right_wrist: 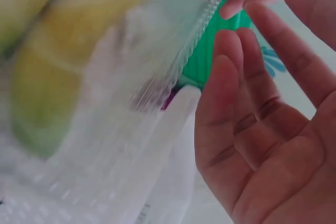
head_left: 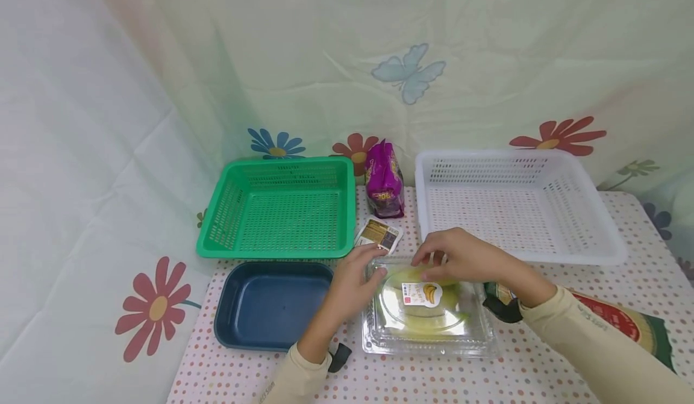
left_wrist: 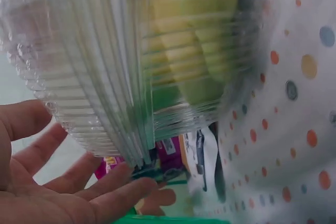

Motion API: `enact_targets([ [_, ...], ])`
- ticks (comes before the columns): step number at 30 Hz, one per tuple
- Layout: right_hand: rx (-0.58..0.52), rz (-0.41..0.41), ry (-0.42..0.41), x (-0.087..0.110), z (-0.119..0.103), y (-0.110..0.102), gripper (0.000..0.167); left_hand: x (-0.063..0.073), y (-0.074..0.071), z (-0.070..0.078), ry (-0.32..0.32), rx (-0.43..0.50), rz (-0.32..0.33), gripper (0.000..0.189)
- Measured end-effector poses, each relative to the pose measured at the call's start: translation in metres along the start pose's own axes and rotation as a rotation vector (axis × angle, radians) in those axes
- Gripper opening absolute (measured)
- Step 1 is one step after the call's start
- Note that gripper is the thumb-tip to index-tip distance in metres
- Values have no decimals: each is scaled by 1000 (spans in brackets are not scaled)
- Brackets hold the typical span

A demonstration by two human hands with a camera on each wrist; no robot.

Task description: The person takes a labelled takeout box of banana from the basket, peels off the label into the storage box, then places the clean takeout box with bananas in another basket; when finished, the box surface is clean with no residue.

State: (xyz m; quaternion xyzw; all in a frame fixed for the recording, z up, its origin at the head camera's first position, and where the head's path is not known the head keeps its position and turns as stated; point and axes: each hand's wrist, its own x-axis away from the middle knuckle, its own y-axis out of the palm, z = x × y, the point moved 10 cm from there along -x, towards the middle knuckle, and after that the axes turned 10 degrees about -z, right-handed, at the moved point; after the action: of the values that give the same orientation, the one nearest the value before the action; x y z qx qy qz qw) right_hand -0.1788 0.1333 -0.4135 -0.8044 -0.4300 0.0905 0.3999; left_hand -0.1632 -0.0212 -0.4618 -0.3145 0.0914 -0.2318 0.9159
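A clear plastic clamshell box (head_left: 428, 347) with bananas (left_wrist: 191, 40) inside lies on the dotted tablecloth, its lid down. A white label (head_left: 414, 294) with a banana picture is stuck on the lid. My left hand (head_left: 349, 283) is at the box's back left corner, fingers extended and slightly bent along its edge. Over the back right part of the lid hovers my right hand (head_left: 466, 256), its fingers loosely bent. The right wrist view shows a gap between the right fingers (right_wrist: 218, 87) and the box. Whether the left fingertips touch the rim I cannot tell.
A green basket (head_left: 271, 253) stands at the back left, a dark blue tub (head_left: 219, 326) before it. Behind the box are a flat packet (head_left: 382, 235) and a purple bag (head_left: 385, 181). A white basket (head_left: 609, 229) and a red-and-green package (head_left: 623, 320) lie right.
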Motion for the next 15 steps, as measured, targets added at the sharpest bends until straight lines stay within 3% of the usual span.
enact_targets([
  [10, -14, -101, -61, -32, -6, 19, 13, 3, 8, -13, -64, 85, 1, 39],
  [15, -35, -134, -38, -38, -2, 28, 12, 4, 13, -16, -66, 113, -14, 40],
])
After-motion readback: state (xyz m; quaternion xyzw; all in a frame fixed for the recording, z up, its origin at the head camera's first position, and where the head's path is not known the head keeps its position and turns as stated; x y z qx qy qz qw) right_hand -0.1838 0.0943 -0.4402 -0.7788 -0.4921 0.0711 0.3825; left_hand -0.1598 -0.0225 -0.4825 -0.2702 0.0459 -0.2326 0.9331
